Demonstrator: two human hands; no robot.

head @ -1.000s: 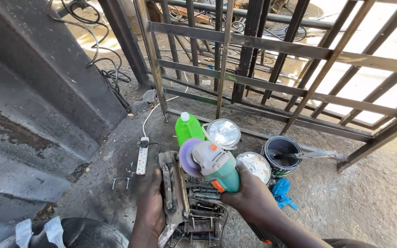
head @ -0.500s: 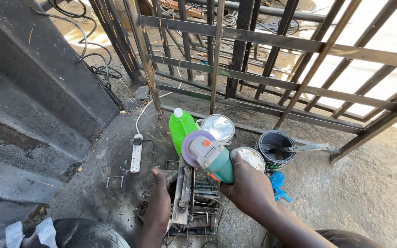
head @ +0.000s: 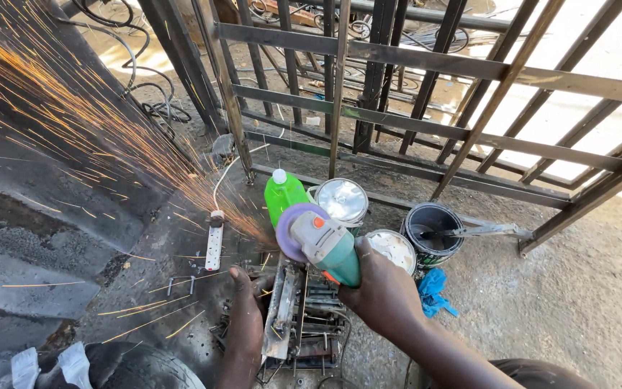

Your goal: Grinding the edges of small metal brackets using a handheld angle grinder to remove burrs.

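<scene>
Grinding: your right hand [head: 383, 292] has its fingers wrapped tight around a teal angle grinder [head: 325, 245], its purple disc guard set at the top end of a metal bracket [head: 282, 313].
Left hand: your left hand [head: 248, 313] presses on the bracket's left edge, fingers closed narrow along it.
Bracket: it lies on a pile of small steel parts [head: 318, 324] on the floor, right in front of you.
Sparks: an orange spray [head: 73, 122] fans up and to the left from the disc, over a dark sloping sheet [head: 30, 216].
Packages: a bright green plastic bottle [head: 282, 194] with a white cap stands just behind the grinder; two round tins with shiny silver lids [head: 343, 200] sit beside it; an open black paint tin [head: 433, 227] holds a stick, further right.
Others: a white power strip [head: 214, 245] lies left; a blue rag [head: 433, 292] lies by your wrist; a barred steel gate frame [head: 469, 72] leans behind.
</scene>
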